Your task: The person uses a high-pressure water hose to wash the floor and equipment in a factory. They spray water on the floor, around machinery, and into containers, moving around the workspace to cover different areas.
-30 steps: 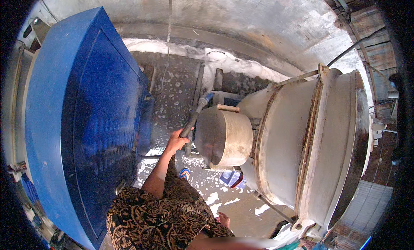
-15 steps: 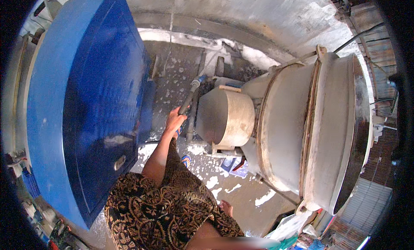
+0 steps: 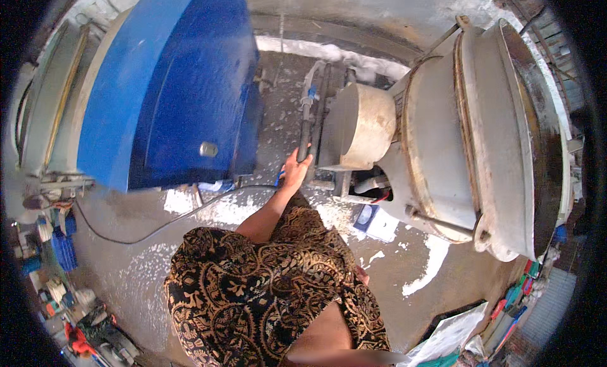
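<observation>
My left hand (image 3: 294, 170) reaches forward, its fingers wrapped round the lower end of a dark grey pipe (image 3: 305, 134). A blue valve (image 3: 310, 93) sits on the pipe, with a paler length running beyond it toward the wall. Only a sliver of my right hand (image 3: 362, 276) shows past the patterned garment (image 3: 253, 285), and its fingers are mostly hidden. Left of the pipe stands a big blue machine housing (image 3: 190, 95). Close on its right is a cream cylindrical motor cover (image 3: 363, 123), joined to a large pale drum (image 3: 436, 133).
White foam (image 3: 427, 266) lies in patches on the wet floor (image 3: 190, 272). A black hose (image 3: 177, 224) curves across it from the left. A blue and white box (image 3: 376, 223) sits under the drum. Assorted clutter (image 3: 82, 335) lines the lower left, and a white sheet (image 3: 446, 338) the lower right.
The view has shifted, bringing more floor and the black hose into sight. My left hand still grips the pipe, which now stands more upright. My right hand is more hidden behind the garment.
</observation>
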The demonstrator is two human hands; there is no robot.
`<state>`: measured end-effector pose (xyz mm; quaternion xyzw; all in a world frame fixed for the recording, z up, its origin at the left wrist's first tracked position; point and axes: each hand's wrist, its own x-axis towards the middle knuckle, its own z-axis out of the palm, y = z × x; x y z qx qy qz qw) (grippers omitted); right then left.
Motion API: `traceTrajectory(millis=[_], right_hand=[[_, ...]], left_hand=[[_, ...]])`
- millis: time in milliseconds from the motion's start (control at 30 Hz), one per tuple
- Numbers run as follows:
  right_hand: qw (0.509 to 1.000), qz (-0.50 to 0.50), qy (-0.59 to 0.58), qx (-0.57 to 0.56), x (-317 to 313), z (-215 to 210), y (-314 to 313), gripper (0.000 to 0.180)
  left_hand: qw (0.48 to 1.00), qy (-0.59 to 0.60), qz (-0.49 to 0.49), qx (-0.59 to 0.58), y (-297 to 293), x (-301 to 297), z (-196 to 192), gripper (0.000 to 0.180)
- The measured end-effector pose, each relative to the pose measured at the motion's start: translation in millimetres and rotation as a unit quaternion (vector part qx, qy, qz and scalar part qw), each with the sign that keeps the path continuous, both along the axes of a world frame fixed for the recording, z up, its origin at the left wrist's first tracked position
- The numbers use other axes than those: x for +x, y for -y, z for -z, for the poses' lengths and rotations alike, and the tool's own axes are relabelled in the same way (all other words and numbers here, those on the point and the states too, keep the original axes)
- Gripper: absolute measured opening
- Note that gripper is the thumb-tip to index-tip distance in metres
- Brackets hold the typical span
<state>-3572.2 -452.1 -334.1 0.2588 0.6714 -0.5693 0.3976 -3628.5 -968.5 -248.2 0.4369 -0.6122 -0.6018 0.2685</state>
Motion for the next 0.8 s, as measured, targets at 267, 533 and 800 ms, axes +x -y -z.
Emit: traceTrajectory(millis=[267, 533, 800], right_hand=[[0.988, -0.060, 0.141, 0.008, -22, 58, -70, 0.024], [0.982, -0.130, -0.134, 0.024, -61, 10, -22, 0.028], [0.984, -0.078, 0.087, 0.134, 104, -19, -83, 0.032]], left_hand=[[0.993, -0.004, -0.085, 0.087, -39, 51, -20, 0.028], [0.979, 0.053, -0.035, 0.196, -52, 113, -32, 0.014], [0.933, 0.107, 0.021, 0.344, -91, 232, -4, 0.020]])
